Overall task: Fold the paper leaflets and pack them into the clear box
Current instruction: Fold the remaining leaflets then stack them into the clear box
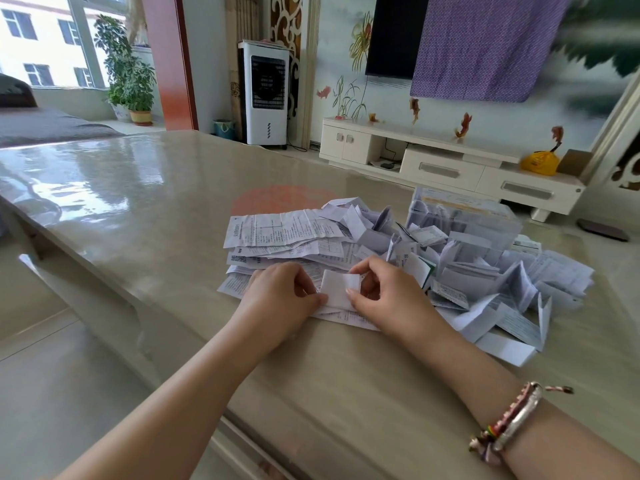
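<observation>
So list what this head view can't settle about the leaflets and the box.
- Print on the flat leaflets: too small to read.
- Contents of the clear box: blurred, lower part hidden by the folded pile.
- Underside of the folded leaflet: hidden; the left hand and right hand pinch its edges.

- My two hands, left (280, 292) and right (384, 292), meet on one small folded leaflet (339, 289);
- one clear box (464, 216) stands on my one desk (138, 202), with folded leaflets inside, too crowded to count;
- one stack of flat printed leaflets (280, 233), several sheets deep, number unclear;
- one loose heap of folded leaflets (485, 282), dozens, past my counting;
- two bracelets (509, 424) on my right wrist;
- one air cooler (265, 93); one potted plant (130, 74); one yellow bag (540, 162).
</observation>
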`<move>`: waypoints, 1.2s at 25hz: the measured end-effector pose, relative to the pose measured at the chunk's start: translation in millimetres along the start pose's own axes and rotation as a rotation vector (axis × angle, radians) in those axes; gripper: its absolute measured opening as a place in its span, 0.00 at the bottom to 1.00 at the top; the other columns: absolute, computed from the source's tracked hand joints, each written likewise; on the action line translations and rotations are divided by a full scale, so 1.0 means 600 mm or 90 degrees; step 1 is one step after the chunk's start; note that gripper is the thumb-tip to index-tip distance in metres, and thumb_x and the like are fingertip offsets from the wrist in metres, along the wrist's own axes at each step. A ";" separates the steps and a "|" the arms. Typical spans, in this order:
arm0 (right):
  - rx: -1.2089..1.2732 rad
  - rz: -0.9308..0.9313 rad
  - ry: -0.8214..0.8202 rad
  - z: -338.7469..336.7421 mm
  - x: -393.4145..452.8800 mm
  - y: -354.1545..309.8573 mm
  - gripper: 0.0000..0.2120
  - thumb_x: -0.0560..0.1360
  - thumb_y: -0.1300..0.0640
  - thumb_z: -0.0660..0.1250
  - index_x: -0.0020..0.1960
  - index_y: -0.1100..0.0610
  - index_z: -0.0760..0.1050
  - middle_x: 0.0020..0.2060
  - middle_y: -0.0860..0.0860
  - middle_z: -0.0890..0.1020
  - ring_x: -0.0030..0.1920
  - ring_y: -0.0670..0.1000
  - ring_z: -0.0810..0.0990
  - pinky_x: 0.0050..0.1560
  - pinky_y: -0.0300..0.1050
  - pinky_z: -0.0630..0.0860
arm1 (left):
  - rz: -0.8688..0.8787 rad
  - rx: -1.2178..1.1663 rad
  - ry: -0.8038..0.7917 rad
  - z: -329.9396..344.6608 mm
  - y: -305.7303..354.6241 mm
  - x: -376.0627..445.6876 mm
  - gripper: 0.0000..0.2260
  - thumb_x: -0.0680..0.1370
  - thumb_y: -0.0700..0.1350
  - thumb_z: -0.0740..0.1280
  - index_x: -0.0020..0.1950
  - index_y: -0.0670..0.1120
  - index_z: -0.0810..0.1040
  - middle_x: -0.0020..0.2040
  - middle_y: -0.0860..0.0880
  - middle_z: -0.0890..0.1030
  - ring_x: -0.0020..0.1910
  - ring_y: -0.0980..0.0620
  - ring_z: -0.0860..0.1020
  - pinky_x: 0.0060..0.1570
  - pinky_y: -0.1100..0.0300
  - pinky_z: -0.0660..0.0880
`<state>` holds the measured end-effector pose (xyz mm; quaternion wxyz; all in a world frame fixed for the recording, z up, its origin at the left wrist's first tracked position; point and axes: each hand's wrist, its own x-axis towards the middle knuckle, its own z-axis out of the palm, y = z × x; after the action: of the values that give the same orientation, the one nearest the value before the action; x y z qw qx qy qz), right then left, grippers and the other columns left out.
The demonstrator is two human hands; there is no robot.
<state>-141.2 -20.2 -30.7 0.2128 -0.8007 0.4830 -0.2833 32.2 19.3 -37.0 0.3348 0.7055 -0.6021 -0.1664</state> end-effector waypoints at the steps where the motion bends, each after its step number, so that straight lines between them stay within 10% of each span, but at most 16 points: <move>1: -0.022 0.007 -0.006 0.002 0.000 0.000 0.10 0.74 0.53 0.68 0.53 0.49 0.71 0.32 0.44 0.75 0.38 0.42 0.74 0.44 0.40 0.73 | -0.003 0.005 0.003 0.002 -0.001 0.001 0.09 0.71 0.53 0.72 0.37 0.53 0.74 0.43 0.54 0.78 0.49 0.50 0.75 0.44 0.59 0.68; 12: -0.262 -0.198 -0.021 -0.001 -0.016 -0.009 0.13 0.78 0.47 0.63 0.58 0.51 0.77 0.53 0.47 0.78 0.57 0.49 0.73 0.58 0.45 0.66 | -0.052 0.046 -0.011 0.008 0.007 0.010 0.10 0.71 0.55 0.71 0.36 0.53 0.74 0.44 0.52 0.77 0.53 0.46 0.75 0.52 0.53 0.73; 20: -0.462 -0.316 -0.003 -0.005 -0.013 -0.006 0.15 0.75 0.52 0.53 0.39 0.51 0.77 0.31 0.47 0.80 0.34 0.52 0.78 0.42 0.46 0.70 | -0.025 0.050 -0.022 0.008 0.021 0.015 0.09 0.71 0.53 0.71 0.39 0.54 0.72 0.45 0.53 0.75 0.53 0.46 0.75 0.54 0.53 0.72; 30: -0.147 -0.220 0.133 -0.022 -0.016 -0.003 0.11 0.80 0.54 0.59 0.58 0.51 0.77 0.31 0.49 0.82 0.32 0.51 0.79 0.41 0.44 0.75 | 0.124 -0.067 0.014 -0.031 0.039 0.012 0.06 0.74 0.47 0.71 0.38 0.50 0.84 0.34 0.55 0.83 0.35 0.62 0.78 0.31 0.72 0.70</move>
<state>-152.4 -11.9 -21.8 0.0167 -0.8570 0.3873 -0.3396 28.5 16.1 -6.4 0.3921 0.6267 -0.6550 -0.1566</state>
